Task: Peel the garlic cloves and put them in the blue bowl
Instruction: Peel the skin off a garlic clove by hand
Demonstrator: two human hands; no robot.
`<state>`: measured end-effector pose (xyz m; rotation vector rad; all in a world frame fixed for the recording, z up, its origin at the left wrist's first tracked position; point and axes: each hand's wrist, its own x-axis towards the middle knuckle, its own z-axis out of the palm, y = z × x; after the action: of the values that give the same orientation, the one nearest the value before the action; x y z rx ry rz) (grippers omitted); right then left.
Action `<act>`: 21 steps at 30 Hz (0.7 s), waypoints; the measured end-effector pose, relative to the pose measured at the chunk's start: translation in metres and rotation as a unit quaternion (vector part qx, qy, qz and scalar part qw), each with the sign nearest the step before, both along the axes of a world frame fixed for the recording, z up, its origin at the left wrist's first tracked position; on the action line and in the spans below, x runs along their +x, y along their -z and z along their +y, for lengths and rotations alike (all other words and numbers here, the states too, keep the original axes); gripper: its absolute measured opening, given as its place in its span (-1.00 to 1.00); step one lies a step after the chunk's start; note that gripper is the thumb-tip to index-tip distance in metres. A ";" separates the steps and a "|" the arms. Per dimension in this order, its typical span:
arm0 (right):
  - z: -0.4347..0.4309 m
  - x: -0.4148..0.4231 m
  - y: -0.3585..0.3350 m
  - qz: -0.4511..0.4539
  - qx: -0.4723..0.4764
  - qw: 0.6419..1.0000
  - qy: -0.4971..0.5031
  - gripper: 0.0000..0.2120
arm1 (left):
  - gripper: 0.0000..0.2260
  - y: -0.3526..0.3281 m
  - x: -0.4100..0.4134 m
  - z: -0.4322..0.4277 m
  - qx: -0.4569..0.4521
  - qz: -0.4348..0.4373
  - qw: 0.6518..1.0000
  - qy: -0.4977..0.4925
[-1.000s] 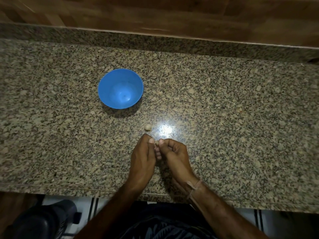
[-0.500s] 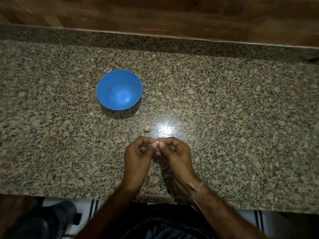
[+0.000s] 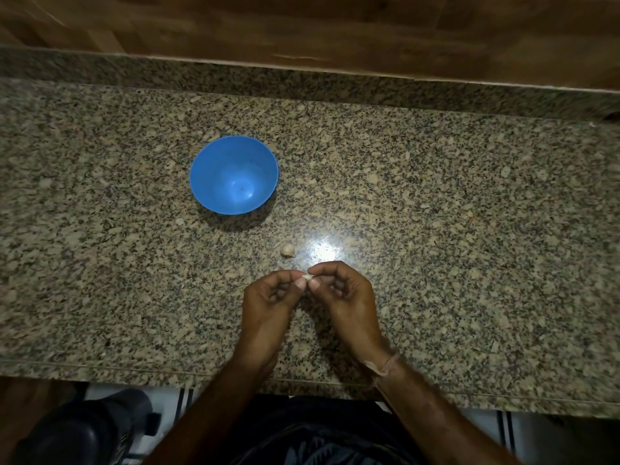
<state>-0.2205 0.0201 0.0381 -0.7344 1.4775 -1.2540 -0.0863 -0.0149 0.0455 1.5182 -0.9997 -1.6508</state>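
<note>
Zero cloves lie in the blue bowl (image 3: 214,169), set left of centre on the counter (image 3: 469,263), and I read the left hand (image 3: 268,297) and right hand (image 3: 342,297) both pinching one garlic clove (image 3: 306,278) near the front edge, with a second clove (image 3: 288,250) just beyond, apparently still to peel.

place: home kitchen — cue: speckled granite counter (image 3: 436,229) | wood-panel wall (image 3: 302,25)

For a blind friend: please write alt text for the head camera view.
The left hand and right hand pinch a garlic clove over a granite counter. A second clove lies just beyond them; the blue bowl, farther back left, looks empty.
</note>
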 end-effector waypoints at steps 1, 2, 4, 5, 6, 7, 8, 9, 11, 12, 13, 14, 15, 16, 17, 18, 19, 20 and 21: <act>0.000 -0.001 0.000 0.016 -0.006 1.000 -0.008 -0.88 | -0.92 0.000 0.000 0.000 0.003 0.006 1.000 0.000; 0.000 -0.001 -0.001 0.031 -0.013 0.999 -0.016 -0.87 | -0.91 0.001 0.001 0.000 0.007 0.011 1.000 0.001; -0.001 -0.002 -0.002 0.044 -0.014 0.999 -0.019 -0.86 | -0.90 0.000 0.001 0.000 0.015 0.021 1.000 0.002; -0.002 -0.001 -0.002 0.045 -0.011 0.999 -0.016 -0.85 | -0.90 0.000 0.001 -0.001 0.019 0.028 0.999 0.003; -0.003 -0.001 -0.002 0.043 -0.007 0.999 -0.012 -0.85 | -0.89 0.000 0.001 -0.001 0.023 0.033 0.999 0.003; -0.003 -0.001 -0.001 0.040 -0.002 0.999 -0.009 -0.86 | -0.89 -0.001 0.001 -0.001 0.025 0.038 0.999 0.003; -0.003 -0.001 -0.001 0.034 0.002 0.999 -0.008 -0.87 | -0.89 -0.002 0.002 -0.001 0.026 0.040 0.999 0.003; -0.002 0.000 -0.001 0.026 0.005 1.000 -0.007 -0.87 | -0.89 -0.002 0.002 -0.001 0.024 0.040 0.999 0.004; -0.002 0.000 -0.002 0.020 0.006 1.000 -0.011 -0.90 | -0.91 -0.005 0.002 -0.001 0.008 0.031 0.999 0.007; -0.002 -0.001 -0.002 0.027 0.003 1.000 -0.016 -0.91 | -0.92 -0.006 0.002 -0.001 -0.004 0.021 1.000 0.010; -0.002 -0.001 -0.003 0.040 -0.002 0.999 -0.022 -0.93 | -0.93 -0.007 0.003 0.000 -0.017 0.006 1.000 0.016; -0.003 -0.002 -0.004 0.053 -0.006 0.998 -0.027 -0.93 | -0.94 -0.006 0.003 -0.001 -0.030 -0.014 0.999 0.022; -0.004 -0.003 -0.005 0.065 -0.008 0.997 -0.032 -0.93 | -0.95 -0.006 0.003 -0.001 -0.042 -0.036 0.998 0.030; -0.005 -0.003 -0.004 0.072 -0.006 0.997 -0.036 -0.92 | -0.95 -0.005 0.003 -0.002 -0.052 -0.053 0.997 0.037; -0.006 -0.004 -0.004 0.076 -0.003 0.996 -0.038 -0.91 | -0.95 -0.004 0.003 -0.003 -0.057 -0.061 0.996 0.042; -0.007 -0.005 -0.002 0.077 0.001 0.996 -0.039 -0.89 | -0.94 -0.004 0.003 -0.003 -0.059 -0.064 0.995 0.046; -0.007 -0.005 -0.001 0.077 0.003 0.996 -0.039 -0.88 | -0.94 -0.005 0.003 -0.004 -0.059 -0.066 0.995 0.047; -0.008 -0.005 0.001 0.070 0.005 0.997 -0.038 -0.87 | -0.93 -0.005 0.003 -0.003 -0.059 -0.071 0.995 0.048; -0.008 -0.005 0.003 0.053 0.008 0.998 -0.035 -0.87 | -0.93 -0.006 0.002 -0.004 -0.061 -0.079 0.994 0.049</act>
<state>-0.2258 0.0117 0.0356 -0.8449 1.5321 -1.1636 -0.0840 -0.0184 0.0513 1.5564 -1.2558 -1.5239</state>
